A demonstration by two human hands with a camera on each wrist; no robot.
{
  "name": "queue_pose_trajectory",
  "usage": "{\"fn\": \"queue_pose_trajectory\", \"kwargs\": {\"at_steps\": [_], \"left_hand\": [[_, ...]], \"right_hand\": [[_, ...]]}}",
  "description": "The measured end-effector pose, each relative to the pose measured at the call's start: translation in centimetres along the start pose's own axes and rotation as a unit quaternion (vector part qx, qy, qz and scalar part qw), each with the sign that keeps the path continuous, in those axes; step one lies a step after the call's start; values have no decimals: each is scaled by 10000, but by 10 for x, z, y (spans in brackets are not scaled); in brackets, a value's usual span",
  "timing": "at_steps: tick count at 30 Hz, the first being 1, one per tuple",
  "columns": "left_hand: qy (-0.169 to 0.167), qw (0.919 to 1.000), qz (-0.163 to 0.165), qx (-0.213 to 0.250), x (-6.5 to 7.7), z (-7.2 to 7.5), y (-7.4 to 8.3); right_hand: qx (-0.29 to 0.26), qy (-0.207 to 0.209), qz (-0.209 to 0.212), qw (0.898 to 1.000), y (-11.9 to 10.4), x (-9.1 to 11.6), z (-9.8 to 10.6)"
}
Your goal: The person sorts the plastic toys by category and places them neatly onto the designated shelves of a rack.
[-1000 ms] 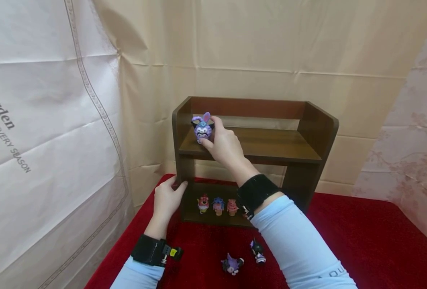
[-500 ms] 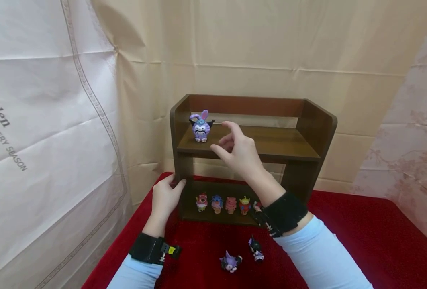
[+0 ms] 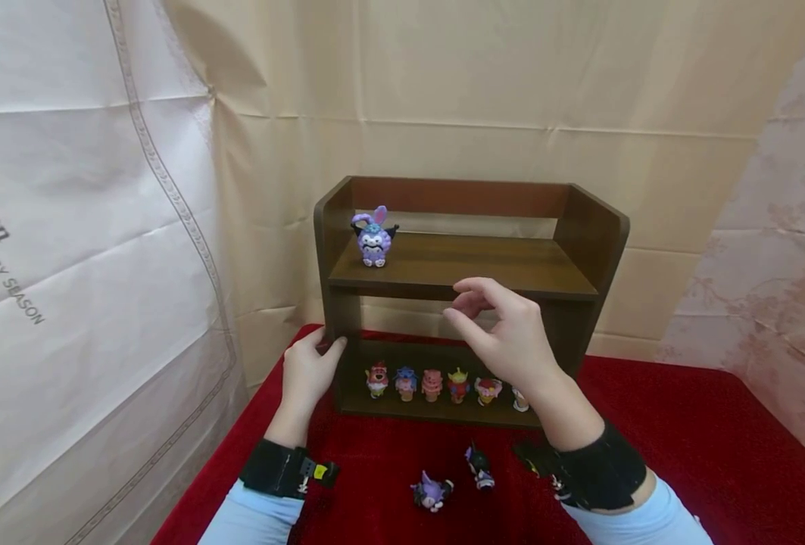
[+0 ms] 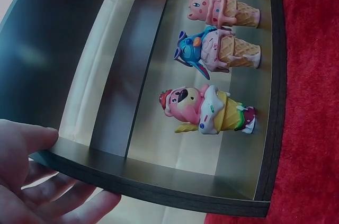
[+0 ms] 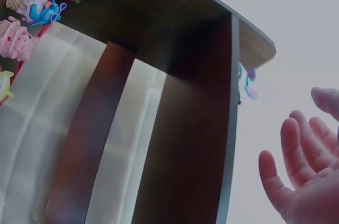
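A dark brown wooden desktop shelf (image 3: 470, 289) stands on red cloth. My left hand (image 3: 307, 369) holds its left side panel, the thumb on one face and the fingers (image 4: 79, 205) on the other. On the upper board at the left sits a purple figurine (image 3: 375, 241) with bunny ears and black side points, upright. My right hand (image 3: 507, 329) hovers in front of the upper board's edge, fingers loosely bent, holding nothing. It is apart from the shelf in the right wrist view. Along the lower board several ice-cream-cone figurines (image 3: 432, 384) stand in a row; the wrist partly hides the rightmost one.
Two more figurines lie on the red cloth (image 3: 368, 477) before the shelf: a purple one (image 3: 432, 490) and a black and purple one (image 3: 479, 467). A beige cloth backdrop (image 3: 457, 83) hangs behind, with a white printed sheet (image 3: 68, 227) on the left.
My right hand has let go of the purple figurine, leaving it upright on the upper board, and moved right and down. My left hand keeps its hold on the side panel.
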State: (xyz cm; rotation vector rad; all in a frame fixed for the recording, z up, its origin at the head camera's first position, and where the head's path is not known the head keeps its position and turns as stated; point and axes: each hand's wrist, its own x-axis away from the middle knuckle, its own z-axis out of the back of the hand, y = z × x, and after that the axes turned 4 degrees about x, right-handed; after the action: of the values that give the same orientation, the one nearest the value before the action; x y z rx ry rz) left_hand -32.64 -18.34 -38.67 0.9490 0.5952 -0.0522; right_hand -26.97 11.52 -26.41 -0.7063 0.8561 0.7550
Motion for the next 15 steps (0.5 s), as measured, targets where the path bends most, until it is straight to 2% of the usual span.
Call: {"fn": "queue_pose_trajectory", "kwargs": {"at_steps": [7, 15], "left_hand": [[-8, 10000, -75, 2, 1, 0, -1], [-43, 10000, 25, -2, 0, -1, -1]], "right_hand": [[167, -64, -162, 9997, 3, 22, 18], [583, -150, -543, 9967, 11, 48, 32]]}}
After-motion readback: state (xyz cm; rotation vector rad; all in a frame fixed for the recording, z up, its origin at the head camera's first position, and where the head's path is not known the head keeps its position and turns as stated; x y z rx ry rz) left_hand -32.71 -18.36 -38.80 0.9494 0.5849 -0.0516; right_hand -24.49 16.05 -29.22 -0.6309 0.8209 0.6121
